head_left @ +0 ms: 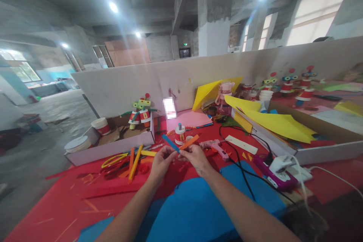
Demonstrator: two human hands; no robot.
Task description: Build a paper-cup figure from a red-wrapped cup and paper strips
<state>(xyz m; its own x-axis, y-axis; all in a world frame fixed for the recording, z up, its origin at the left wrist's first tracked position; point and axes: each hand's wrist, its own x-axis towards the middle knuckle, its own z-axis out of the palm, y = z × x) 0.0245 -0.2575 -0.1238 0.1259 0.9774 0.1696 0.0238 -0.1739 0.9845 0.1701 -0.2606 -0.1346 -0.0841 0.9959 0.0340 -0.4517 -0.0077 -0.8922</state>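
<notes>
Above the front of the table, my left hand point(162, 162) and my right hand point(196, 159) meet, fingertips pinched together. Between them they grip a blue paper strip point(170, 143) and an orange paper strip point(190, 142), joined at one end in a V shape. The blue one points up to the left, the orange one up to the right. Fingers hide the join. Just beyond stands an upside-down white paper cup point(180, 135) with a red band and a blue piece on top. A pink glue gun point(216, 147) lies right of my right hand.
Scissors point(115, 162) and yellow and orange strips point(136, 162) lie left. A white box point(113, 148) holds cups and cup figures point(143, 115). At right are a box point(320, 155) with yellow sheets, a purple power strip point(273, 172) and black cables. Blue sheets point(198, 208) lie in front.
</notes>
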